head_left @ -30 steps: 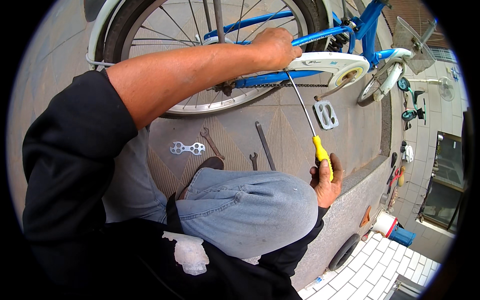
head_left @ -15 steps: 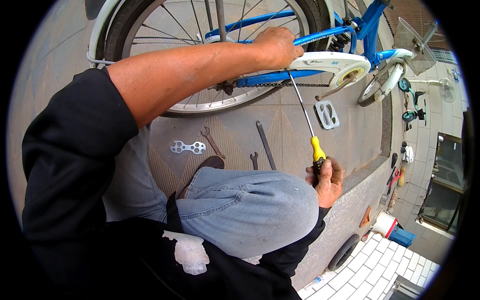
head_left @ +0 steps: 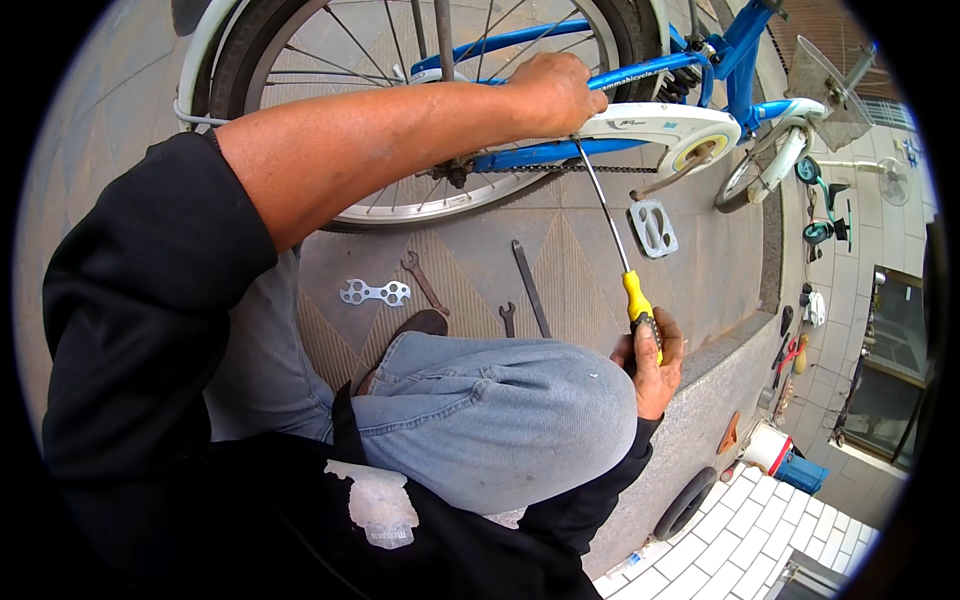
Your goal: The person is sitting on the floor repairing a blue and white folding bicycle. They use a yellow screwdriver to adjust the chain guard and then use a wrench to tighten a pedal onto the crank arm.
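Observation:
The yellow-and-black handle of a screwdriver (head_left: pixel 635 290) is in my right hand (head_left: pixel 655 362), the thumb and fingers closed round its end beside my knee. Its metal shaft slants up and left, and the tip meets the lower edge of a white chain guard (head_left: pixel 655 122) on a blue bicycle (head_left: pixel 740 62). My left hand (head_left: pixel 552 92) is closed on the rear part of that guard, just above the tip. Its fingertips and the screw, if any, are hidden. Below the guard run the chain (head_left: pixel 610 170) and a grey pedal (head_left: pixel 653 228).
On the ground lie a multi-hole spanner (head_left: pixel 376 292), a rusty open-end wrench (head_left: pixel 426 282), a smaller wrench (head_left: pixel 508 320) and a flat metal bar (head_left: pixel 531 288). The rear wheel (head_left: pixel 440 210) is at upper left. A stone ledge (head_left: pixel 690 395) runs along the right.
The screwdriver's handle has turned, and my right hand has shifted slightly with its fingers regripping. The left hand and the bicycle stay as they were.

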Motion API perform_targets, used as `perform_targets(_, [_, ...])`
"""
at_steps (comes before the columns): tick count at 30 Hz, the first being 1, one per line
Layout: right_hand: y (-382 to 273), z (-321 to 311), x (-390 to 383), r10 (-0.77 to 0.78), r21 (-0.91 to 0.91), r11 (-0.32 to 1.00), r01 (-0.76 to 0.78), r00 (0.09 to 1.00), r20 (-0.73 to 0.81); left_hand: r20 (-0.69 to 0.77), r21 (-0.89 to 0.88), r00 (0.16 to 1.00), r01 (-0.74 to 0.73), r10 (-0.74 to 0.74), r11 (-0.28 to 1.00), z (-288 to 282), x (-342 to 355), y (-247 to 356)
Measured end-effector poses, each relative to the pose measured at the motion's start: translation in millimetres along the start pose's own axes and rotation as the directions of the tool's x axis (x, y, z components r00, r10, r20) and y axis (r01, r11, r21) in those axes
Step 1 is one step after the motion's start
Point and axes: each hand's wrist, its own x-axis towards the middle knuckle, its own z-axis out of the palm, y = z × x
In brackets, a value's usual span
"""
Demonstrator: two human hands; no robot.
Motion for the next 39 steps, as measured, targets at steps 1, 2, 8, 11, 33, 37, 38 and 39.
perform_targets(1, [-4.7, 3.4, -1.1, 0.037, -0.010, 0.999, -0.038, 0.999, -0.029, 0.005, 0.000, 1.000, 0.004, -0.004, 1.000, 0.3, -0.5, 0.4])
perform_targets(2, [-7.9, 5.2, -1.7, 0.075, -0.019, 0.997, -0.076, 0.996, -0.058, 0.010, -0.001, 1.000, 0.008, -0.008, 1.000, 0.7, -1.0, 0.9])
perform_targets(8, [-3.8, 6.6, 2.2, 0.088, 0.031, 0.996, -0.086, 0.995, -0.051, 0.005, 0.003, 1.000, 0.016, -0.016, 1.000, 0.2, 0.5, -0.9])
perform_targets(11, [7.6, 0.6, 5.6, 0.020, 0.083, 0.997, -0.013, 0.996, -0.090, -0.001, 0.010, 1.000, -0.012, 0.012, 1.000, 2.2, 1.0, 0.1])
perform_targets(33, [9.2, -8.8, 0.9, -0.120, 0.051, 0.991, 0.121, 0.993, -0.017, 0.052, 0.010, 0.998, 0.040, -0.041, 0.999, 0.8, -2.0, 3.2])
perform_targets(37, [4.9, -2.0, -0.7, -0.098, 0.079, 0.991, 0.103, 0.993, -0.068, 0.026, 0.064, 1.000, -0.014, 0.012, 0.998, 1.7, -0.3, -0.7])
perform_targets(38, [3.1, 0.3, -1.5, -0.091, 0.077, 0.992, 0.098, 0.992, -0.087, 0.021, 0.078, 1.000, -0.019, 0.017, 0.997, 2.5, 0.7, -2.3])
perform_targets(39, [3.3, -0.8, -1.7, -0.069, 0.067, 0.995, 0.075, 0.994, -0.086, 0.016, 0.088, 1.000, -0.025, 0.024, 0.996, 3.8, 1.6, -2.9])
